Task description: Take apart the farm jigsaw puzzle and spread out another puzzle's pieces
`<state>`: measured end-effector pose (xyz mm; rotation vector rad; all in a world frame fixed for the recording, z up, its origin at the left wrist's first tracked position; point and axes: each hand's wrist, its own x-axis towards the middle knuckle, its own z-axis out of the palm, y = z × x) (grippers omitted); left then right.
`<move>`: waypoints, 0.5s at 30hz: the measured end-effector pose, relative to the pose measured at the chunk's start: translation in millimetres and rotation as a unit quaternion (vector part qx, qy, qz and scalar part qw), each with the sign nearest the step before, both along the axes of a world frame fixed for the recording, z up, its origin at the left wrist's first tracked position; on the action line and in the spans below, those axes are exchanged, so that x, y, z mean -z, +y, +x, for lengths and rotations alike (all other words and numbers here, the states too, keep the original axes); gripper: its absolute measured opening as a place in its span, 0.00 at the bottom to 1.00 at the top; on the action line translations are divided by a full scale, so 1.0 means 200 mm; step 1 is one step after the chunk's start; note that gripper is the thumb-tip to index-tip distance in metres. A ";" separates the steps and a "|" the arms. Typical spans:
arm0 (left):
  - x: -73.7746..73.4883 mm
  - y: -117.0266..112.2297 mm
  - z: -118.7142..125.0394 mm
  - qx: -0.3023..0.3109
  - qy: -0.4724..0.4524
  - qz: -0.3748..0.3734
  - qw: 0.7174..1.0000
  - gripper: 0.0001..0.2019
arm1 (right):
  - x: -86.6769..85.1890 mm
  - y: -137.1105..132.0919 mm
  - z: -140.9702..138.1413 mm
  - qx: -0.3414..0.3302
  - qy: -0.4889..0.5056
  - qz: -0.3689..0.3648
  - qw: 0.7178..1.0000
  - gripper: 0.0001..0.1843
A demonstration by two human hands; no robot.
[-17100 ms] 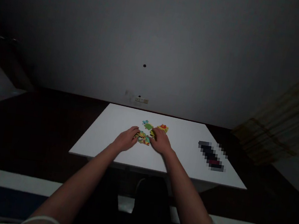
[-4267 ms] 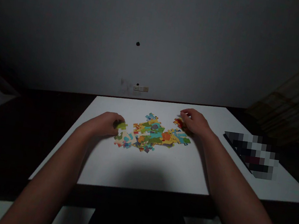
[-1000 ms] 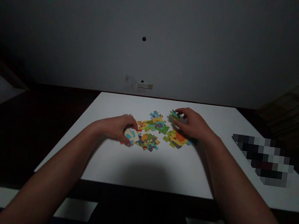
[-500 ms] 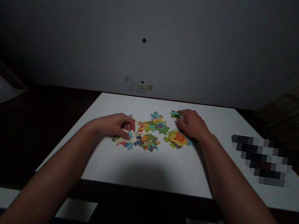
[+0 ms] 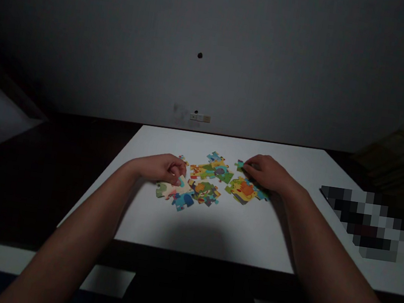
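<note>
Colourful jigsaw pieces [image 5: 205,182] lie in small joined groups in the middle of a white table [image 5: 214,223]. My left hand [image 5: 160,167] rests at the left of them, fingers curled and pinching at a pale and blue cluster [image 5: 175,193] beneath it. My right hand [image 5: 268,173] lies at the right, fingers bent over a small green-blue piece [image 5: 240,165], with a yellow and orange cluster [image 5: 243,190] just below the hand. A green and blue cluster [image 5: 212,168] sits between the hands.
A blurred dark object [image 5: 363,222] lies on the table's right side. A grey wall with a small socket plate [image 5: 199,117] stands behind the table. The floor around is dark, with pale shapes at the left and below.
My left hand has dragged the pale and blue cluster a little toward me and apart from the middle pieces. My right hand stays on the small green-blue piece.
</note>
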<state>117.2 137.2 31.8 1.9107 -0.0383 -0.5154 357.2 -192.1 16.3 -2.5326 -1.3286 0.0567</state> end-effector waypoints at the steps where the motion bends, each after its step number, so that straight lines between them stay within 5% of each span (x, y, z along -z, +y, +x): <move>1: 0.00 0.00 0.00 0.002 0.004 -0.005 1.000 0.19 | 0.00 0.00 0.00 0.005 0.007 0.000 1.000 0.21; 8: 0.00 0.04 0.00 -0.044 0.001 -0.060 0.997 0.20 | 0.04 0.00 0.01 -0.006 -0.002 -0.004 1.000 0.23; 15: 0.02 0.04 0.00 0.002 0.038 -0.079 0.996 0.19 | 0.06 0.00 0.02 -0.012 -0.012 -0.016 1.000 0.26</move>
